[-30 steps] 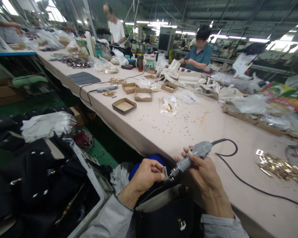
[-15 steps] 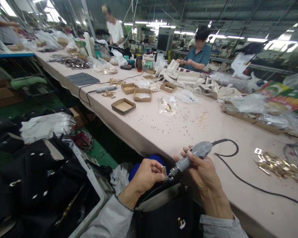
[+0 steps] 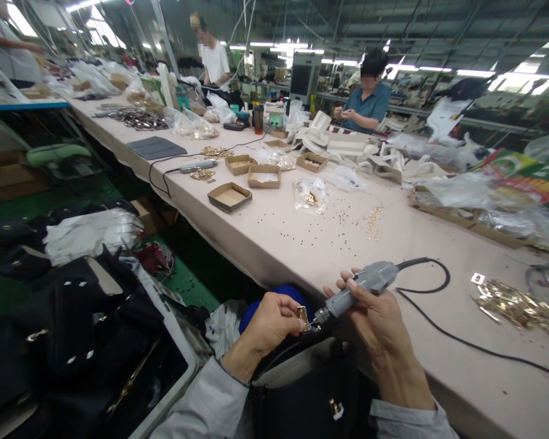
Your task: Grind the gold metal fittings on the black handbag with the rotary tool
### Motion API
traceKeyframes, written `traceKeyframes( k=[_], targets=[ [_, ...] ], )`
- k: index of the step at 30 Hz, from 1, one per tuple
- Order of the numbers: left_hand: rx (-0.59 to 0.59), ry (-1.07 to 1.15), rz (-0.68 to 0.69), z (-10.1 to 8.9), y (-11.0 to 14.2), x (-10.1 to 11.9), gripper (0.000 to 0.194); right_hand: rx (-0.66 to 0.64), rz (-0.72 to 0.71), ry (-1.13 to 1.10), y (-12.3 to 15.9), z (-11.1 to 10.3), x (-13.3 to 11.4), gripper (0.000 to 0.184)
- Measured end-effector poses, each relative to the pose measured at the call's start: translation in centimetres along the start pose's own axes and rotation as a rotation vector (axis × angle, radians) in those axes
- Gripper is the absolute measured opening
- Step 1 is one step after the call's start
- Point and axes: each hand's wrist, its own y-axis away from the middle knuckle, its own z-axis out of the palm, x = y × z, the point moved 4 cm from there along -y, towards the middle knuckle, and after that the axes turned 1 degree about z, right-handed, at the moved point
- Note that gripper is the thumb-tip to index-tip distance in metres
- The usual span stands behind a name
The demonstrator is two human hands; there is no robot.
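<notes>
My right hand is wrapped round a grey electric screwdriver whose cord trails off to the right. Between the thumb and fingers of my left hand is a small gold metal plate. The screwdriver's tip is close to the plate's lower edge; whether they touch I cannot tell. Below both hands, a black bag rests on my lap, its pale lining showing at the opening. A gold clasp piece is on the bag's front.
Gold hardware is heaped at the table's right. Shallow cardboard boxes and scattered black screws lie farther back. A grey bin of black bags stands at my left. Across the table, a person in a teal shirt works.
The view has shifted slightly, moving the scene a little to the right. Both hands keep nearly the same pose, with the screwdriver still close to the gold plate.
</notes>
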Motion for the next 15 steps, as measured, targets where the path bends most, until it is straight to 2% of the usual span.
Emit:
traceKeyframes(
  k=[15],
  targets=[
    [0.002,0.101,-0.099,-0.8,-0.5,-1.0,0.027,0.029,-0.186,-0.023,3.5,1.3,-0.3,0.056]
  ],
)
